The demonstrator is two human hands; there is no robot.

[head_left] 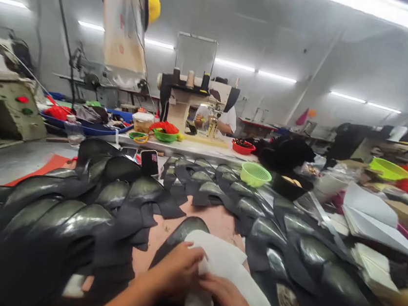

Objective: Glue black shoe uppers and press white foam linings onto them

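At the near edge of the work surface, my left hand (179,267) is closed, its thumb and fingers pinching a white cut-out lining piece (235,269). Close beside it, my right hand (224,295) grips the same piece lower down, fingertips pointing left. One end of the white piece hangs between the hands, and the rest spreads out to the right. Under its upper left part lies a black shoe upper (186,227) with a shiny, domed toe. Part of that upper is covered by the white piece and my left forearm.
Rows of black shoe uppers (85,220) cover both sides around a pinkish board (165,234). A phone (149,162), a green basket (255,174) and a red bowl (243,147) stand farther back. Beyond is a sewing machine (180,101) with a person behind it.
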